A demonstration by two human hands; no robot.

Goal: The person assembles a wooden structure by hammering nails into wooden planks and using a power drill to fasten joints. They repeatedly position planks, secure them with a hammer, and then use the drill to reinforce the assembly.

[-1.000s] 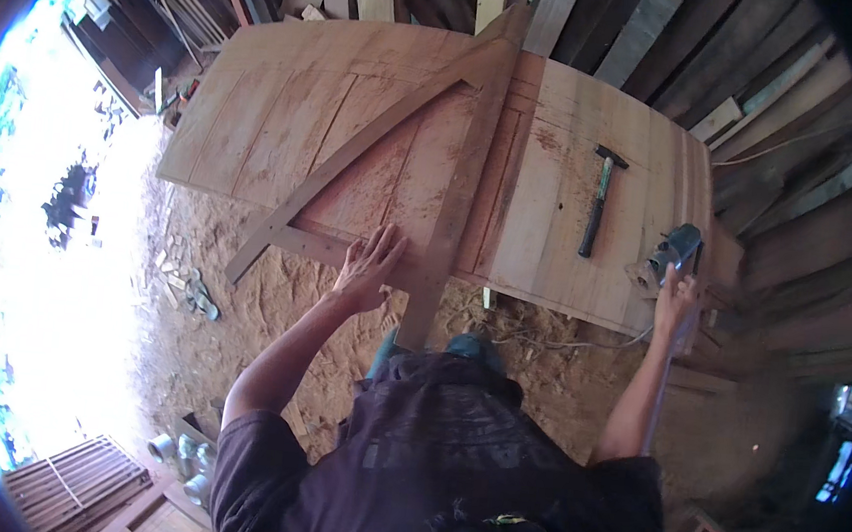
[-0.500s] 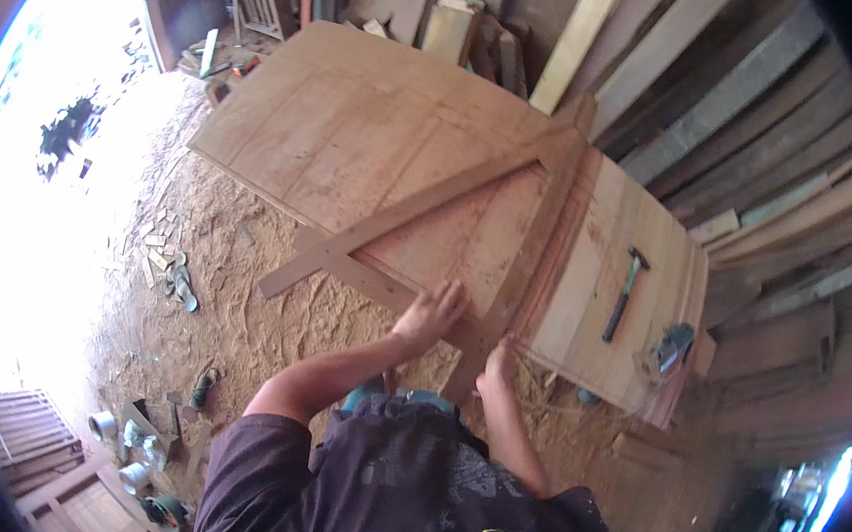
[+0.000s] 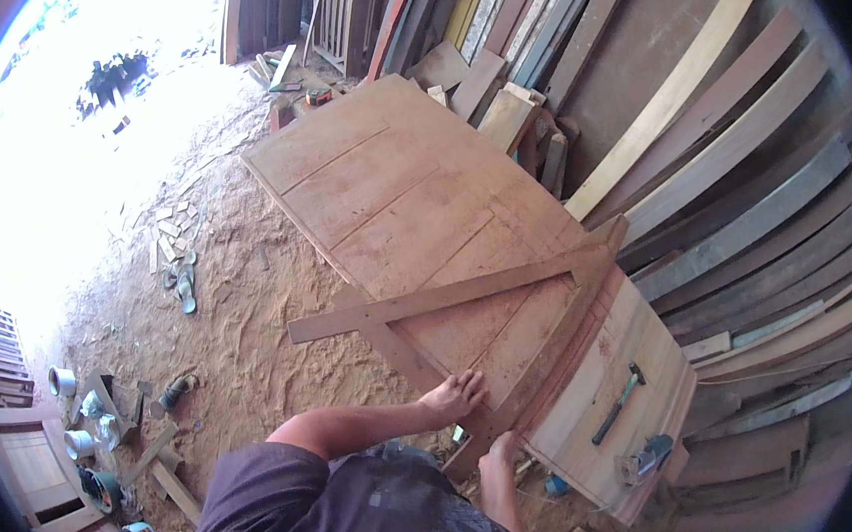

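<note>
A large triangular wooden set square (image 3: pixel 464 291), made of three joined strips, lies across a reddish-brown wooden panel (image 3: pixel 373 182). My left hand (image 3: pixel 454 395) is closed over the square's near strip, fingers curled toward its inner opening. Close to the same near corner, my right hand (image 3: pixel 497 464) is closed at the edge of the long strip; its fingertips are partly hidden. To the right of the square, a paler board surface (image 3: pixel 574 418) carries a hammer (image 3: pixel 619 405) with a dark handle and a grey metal power tool (image 3: pixel 647 457).
Many planks (image 3: pixel 749 231) lean along the right and far wall. Sawdust (image 3: pixel 251 332) covers the floor on the left, with a pair of sandals (image 3: pixel 183 281) and wood offcuts. White pipe pieces (image 3: pixel 79 444) and a panelled wooden door (image 3: pixel 30 465) lie at lower left. An orange tape measure (image 3: pixel 318 97) rests beyond the panel.
The whole view has shifted, so the panel and square appear lower and further right. Both hands keep their places at the square's near corner.
</note>
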